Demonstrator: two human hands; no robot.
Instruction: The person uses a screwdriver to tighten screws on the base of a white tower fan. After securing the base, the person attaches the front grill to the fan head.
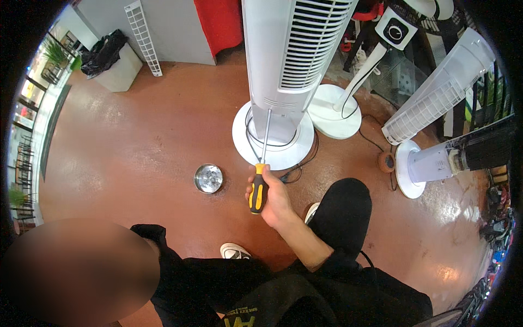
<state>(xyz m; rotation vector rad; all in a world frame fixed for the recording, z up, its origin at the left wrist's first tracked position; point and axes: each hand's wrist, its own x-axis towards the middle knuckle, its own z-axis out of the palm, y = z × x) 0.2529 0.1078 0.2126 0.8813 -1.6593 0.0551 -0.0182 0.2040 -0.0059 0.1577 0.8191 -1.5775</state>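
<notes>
My right hand (275,199) is closed around the yellow and black handle of a screwdriver (258,188). The long metal shaft points away from me, its tip meeting the lower front of a white tower fan (265,60), just below the slatted grille. The fan stands upright on a round white base (246,143), with a dark cord lying around its column. To the left of the screwdriver, a small round metal bowl (208,179) on the floor holds small bits I cannot make out. A blurred patch at the lower left hides my left hand; only a dark sleeve (166,275) shows beside it.
Right of the tower fan stands a white fan stand (332,117). Farther right are a detached white housing with a grid (430,101) and another white base (409,169). Loose cords cross the brown floor. A bin with a black bag (121,68) and a white grille panel (144,38) stand far left.
</notes>
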